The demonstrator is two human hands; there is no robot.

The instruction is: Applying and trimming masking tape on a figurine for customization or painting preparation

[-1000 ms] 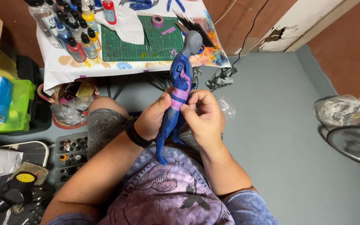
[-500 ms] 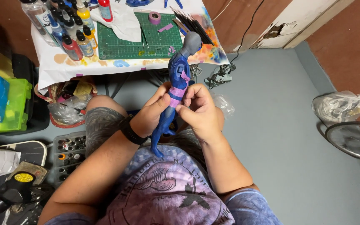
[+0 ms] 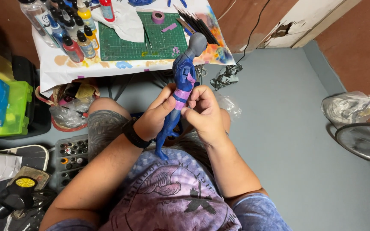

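"Two hands on one thing, then?"

"Yes. Both grip a blue figurine with a grey head, held over the lap, head toward twelve o'clock and feet toward six. The left hand wraps its waist from nine o'clock, fingers closed round it, a black wristband behind. The right hand pinches at three o'clock, fingertips shut on the purple tape banding its middle."

"And around it?"

"At twelve o'clock, a table with a green cutting mat, a purple tape roll on it, and paint bottles at eleven. A green box sits at nine; a plastic bag at three."
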